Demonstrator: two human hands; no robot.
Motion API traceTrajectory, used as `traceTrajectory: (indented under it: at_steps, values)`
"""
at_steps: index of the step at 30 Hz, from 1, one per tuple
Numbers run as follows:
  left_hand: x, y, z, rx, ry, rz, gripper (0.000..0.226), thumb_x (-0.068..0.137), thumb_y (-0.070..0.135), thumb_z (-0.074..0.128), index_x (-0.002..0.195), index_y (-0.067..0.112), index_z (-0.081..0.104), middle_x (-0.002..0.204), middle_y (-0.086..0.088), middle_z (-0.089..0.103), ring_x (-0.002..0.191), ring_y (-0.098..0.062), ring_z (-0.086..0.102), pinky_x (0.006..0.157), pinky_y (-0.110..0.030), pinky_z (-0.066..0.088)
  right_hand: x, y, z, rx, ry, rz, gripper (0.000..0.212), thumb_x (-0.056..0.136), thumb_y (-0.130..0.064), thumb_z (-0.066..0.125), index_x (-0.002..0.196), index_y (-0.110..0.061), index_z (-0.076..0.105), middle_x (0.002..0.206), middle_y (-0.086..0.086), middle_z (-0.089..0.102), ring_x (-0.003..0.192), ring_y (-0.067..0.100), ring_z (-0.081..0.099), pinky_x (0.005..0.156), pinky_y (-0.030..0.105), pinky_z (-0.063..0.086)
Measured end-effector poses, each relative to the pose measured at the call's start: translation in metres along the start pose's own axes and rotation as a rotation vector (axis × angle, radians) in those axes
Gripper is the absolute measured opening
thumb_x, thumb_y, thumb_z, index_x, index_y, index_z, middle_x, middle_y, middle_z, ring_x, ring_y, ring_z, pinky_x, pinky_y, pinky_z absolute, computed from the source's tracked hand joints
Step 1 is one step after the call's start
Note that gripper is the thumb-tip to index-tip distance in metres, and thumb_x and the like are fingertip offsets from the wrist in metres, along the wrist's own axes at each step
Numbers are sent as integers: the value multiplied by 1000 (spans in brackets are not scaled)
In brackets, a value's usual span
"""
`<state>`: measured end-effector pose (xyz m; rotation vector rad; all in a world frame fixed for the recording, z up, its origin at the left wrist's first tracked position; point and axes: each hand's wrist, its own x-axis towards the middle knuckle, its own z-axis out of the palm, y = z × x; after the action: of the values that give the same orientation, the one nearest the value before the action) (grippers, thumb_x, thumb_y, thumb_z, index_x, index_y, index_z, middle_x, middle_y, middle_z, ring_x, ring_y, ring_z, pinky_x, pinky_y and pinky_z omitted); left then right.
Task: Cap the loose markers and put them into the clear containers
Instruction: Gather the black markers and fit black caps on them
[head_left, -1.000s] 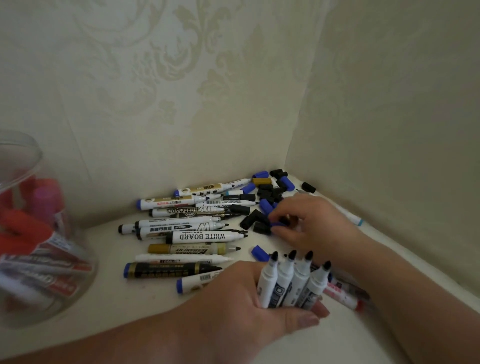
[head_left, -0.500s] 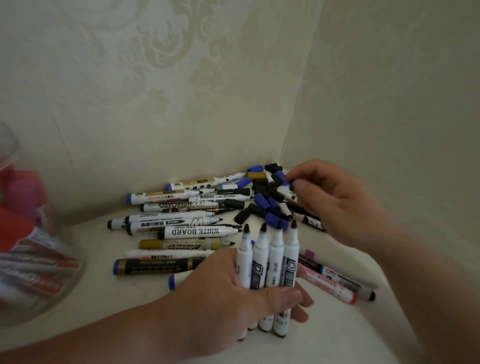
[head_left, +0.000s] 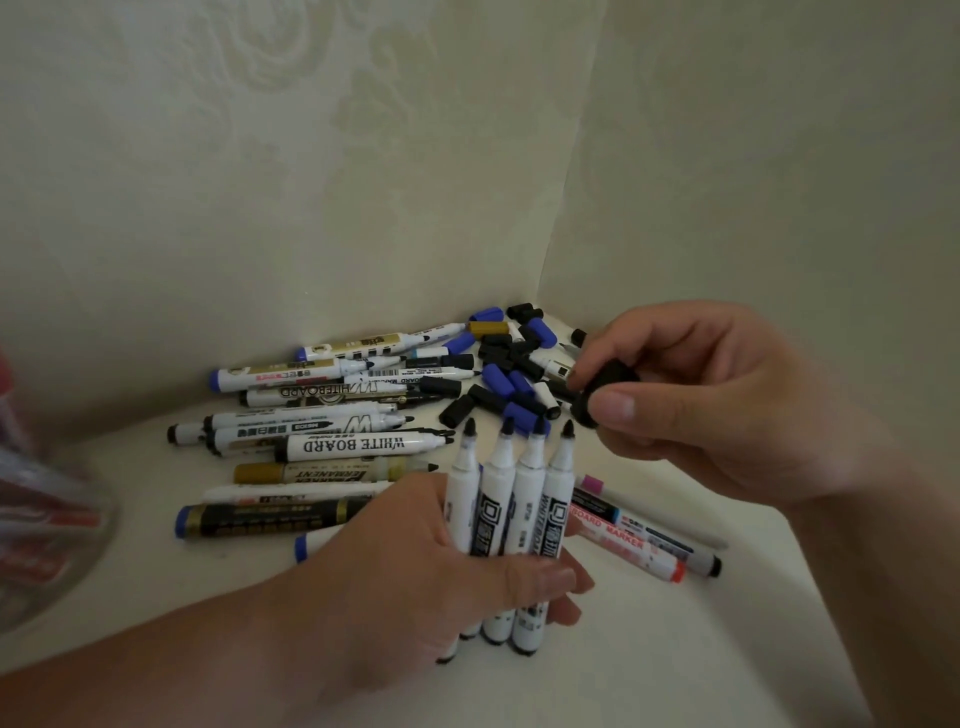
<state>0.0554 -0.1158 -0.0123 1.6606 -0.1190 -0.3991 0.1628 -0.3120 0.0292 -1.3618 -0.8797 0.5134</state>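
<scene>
Cream patterned wallpaper corner (head_left: 363, 182); off-white tabletop (head_left: 649, 649).
- Left hand (head_left: 415, 566): fingers and thumb curled round four uncapped white whiteboard markers with black tips (head_left: 511, 499), held upright, tips up.
- Right hand (head_left: 701, 405): thumb and fingers pinching black plastic caps (head_left: 602, 387), just above the marker tips.
- Loose black and blue caps (head_left: 511, 374): heaped in the corner.
- Assorted lying markers (head_left: 358, 447): stacked row, left of the heap.
- Clear container of red markers (head_left: 47, 519): far left edge, blurred.
</scene>
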Motion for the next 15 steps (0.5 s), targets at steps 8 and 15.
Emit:
traceTrajectory:
  at_steps: [8, 15]
  values:
    - [-2, 1, 4, 75, 65, -47, 34, 50, 48, 77, 82, 38, 82, 83, 17, 78, 83, 5, 72, 76, -8, 52, -8, -13, 2, -144, -58, 26, 31, 73, -26, 88, 93, -5, 77, 75, 37, 50, 54, 17, 47, 50, 22, 41]
    - [-2, 2, 5, 101, 83, -33, 35, 48, 49, 77, 84, 50, 76, 81, 20, 77, 81, 7, 71, 69, -6, 51, -7, -13, 6, -177, -41, -110, 22, 77, -26, 85, 92, -11, 79, 81, 29, 59, 65, 26, 50, 55, 24, 43]
